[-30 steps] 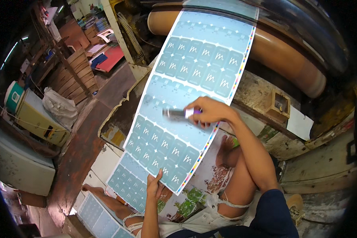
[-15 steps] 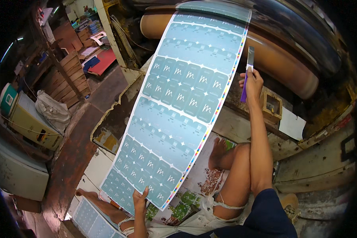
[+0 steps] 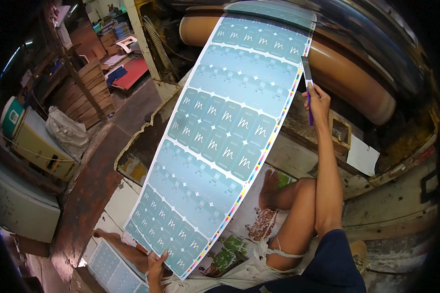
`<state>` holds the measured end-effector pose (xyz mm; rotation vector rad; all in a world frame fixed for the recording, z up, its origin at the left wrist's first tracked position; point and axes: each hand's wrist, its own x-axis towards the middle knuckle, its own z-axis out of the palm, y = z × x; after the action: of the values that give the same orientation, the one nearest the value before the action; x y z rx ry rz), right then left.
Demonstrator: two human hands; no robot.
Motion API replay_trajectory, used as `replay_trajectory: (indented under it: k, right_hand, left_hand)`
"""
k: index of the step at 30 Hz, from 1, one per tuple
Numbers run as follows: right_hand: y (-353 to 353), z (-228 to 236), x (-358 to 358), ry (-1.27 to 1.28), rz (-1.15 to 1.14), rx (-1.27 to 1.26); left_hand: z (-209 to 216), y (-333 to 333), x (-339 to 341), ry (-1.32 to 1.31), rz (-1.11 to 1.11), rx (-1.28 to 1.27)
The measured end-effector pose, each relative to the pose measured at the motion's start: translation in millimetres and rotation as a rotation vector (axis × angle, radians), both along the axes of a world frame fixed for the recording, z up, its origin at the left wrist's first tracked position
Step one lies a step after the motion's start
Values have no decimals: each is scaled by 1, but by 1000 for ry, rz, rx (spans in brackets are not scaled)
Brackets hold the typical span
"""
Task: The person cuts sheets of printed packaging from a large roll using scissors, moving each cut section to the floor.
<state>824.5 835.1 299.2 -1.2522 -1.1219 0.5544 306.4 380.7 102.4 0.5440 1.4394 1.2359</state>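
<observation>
A long printed sheet [image 3: 220, 117] in blue-green, with rows of card shapes and a colour strip along its right edge, runs from the machine's rollers down to my lap. My left hand [image 3: 156, 264] pinches its lower edge, thumb on top. In my right hand [image 3: 319, 103] is a knife-like tool [image 3: 306, 68] with a flat metal blade and a purple handle. The blade points up beside the sheet's right edge, close to the roller; whether it touches the paper I cannot tell.
A brown roller [image 3: 352, 83] lies across the machine under a dark shiny cylinder. Below it sit a small wooden box [image 3: 340, 133] and a white paper [image 3: 363, 154]. More printed sheets [image 3: 113, 269] lie at lower left. A white sack [image 3: 66, 129] stands at far left.
The sheet has slid down toward me, with more printed rows out of the rollers. My left hand has moved down and left with it. The blade is nearer the sheet's edge.
</observation>
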Motion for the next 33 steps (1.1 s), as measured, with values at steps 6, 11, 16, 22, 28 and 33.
replay_trajectory:
  k: [6,11,16,22,28,33]
  right_hand:
    - [1,-9,0,-31,150,-58]
    - [-3,-8,7,-134,249,-177]
    - [4,8,10,-541,-287,19]
    - [15,11,-18,-993,-37,313]
    - [35,-8,16,-906,167,118]
    - [42,-47,1,-944,184,52]
  left_hand:
    - [10,-22,-24,-13,-33,28]
    - [38,-33,-21,-34,8,-59]
    - [37,-58,-33,-53,119,-95]
    - [34,-84,-27,-81,353,-14]
    - [47,-103,-13,-4,391,-79]
    - [-4,-124,-59,51,443,-29]
